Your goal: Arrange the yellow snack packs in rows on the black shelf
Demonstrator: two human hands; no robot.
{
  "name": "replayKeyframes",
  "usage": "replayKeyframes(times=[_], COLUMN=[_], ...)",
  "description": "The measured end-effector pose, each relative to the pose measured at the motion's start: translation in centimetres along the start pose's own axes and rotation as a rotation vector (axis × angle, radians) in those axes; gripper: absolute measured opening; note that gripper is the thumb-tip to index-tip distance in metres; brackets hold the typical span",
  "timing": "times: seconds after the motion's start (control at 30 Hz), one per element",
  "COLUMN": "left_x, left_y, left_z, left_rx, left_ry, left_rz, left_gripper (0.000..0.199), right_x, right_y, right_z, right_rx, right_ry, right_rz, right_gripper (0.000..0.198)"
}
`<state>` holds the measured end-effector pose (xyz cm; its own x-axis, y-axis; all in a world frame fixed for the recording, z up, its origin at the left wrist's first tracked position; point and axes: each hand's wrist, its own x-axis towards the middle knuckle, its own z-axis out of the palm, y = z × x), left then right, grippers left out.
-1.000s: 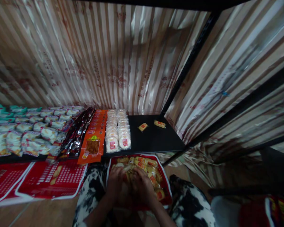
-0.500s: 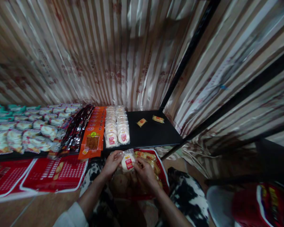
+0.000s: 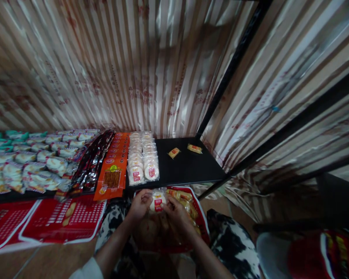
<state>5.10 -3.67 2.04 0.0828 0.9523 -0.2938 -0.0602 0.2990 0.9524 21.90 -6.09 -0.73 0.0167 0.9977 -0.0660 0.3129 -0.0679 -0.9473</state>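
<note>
Between my hands is a clear-wrapped round white rice cracker [image 3: 156, 204] with a red label, label side up. My left hand [image 3: 140, 205] pinches its left edge, and my right hand [image 3: 174, 209] grips the right edge with the thumb on the label. Below them a red basket [image 3: 206, 224] with a white rim holds yellow-wrapped snacks [image 3: 186, 197] and other packs. On the black shelf [image 3: 186, 168] beyond, two columns of similar wrapped crackers [image 3: 144, 159] stand in rows. Two small yellow packets [image 3: 173, 153] lie further right on the shelf.
Left of the crackers are orange snack bags [image 3: 113, 170], dark shiny packs [image 3: 91, 166] and many white wrapped pastries [image 3: 37, 155]. Red baskets [image 3: 87, 217] stand below the shelf on the left. A black metal post [image 3: 221, 93] rises at the shelf's right back corner, before a striped curtain [image 3: 133, 69].
The view has tilted slightly, so the shelf sits a little lower. Both hands still hold the cracker over the basket; my right thumb has moved onto its label.
</note>
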Motion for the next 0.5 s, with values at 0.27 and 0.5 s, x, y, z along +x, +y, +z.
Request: replayKeyframes(times=[0.27,0.5], left_x=[1.3,1.9], left_y=[0.1,0.8], left_z=[-1.0,-1.9], left_rx=[0.336,0.947], left_ry=[0.262,0.449], left_rz=[0.213,0.431], left_gripper=[0.032,0.037], right_x=[3.8,8.1], right_y=[-2.0,-3.2], right_z=[0.4,0.8], right_rx=[-0.174,-0.409], right_ry=[0.094,0.159], right_rz=[-0.055,-0.111], right_gripper=[0.022,0.023])
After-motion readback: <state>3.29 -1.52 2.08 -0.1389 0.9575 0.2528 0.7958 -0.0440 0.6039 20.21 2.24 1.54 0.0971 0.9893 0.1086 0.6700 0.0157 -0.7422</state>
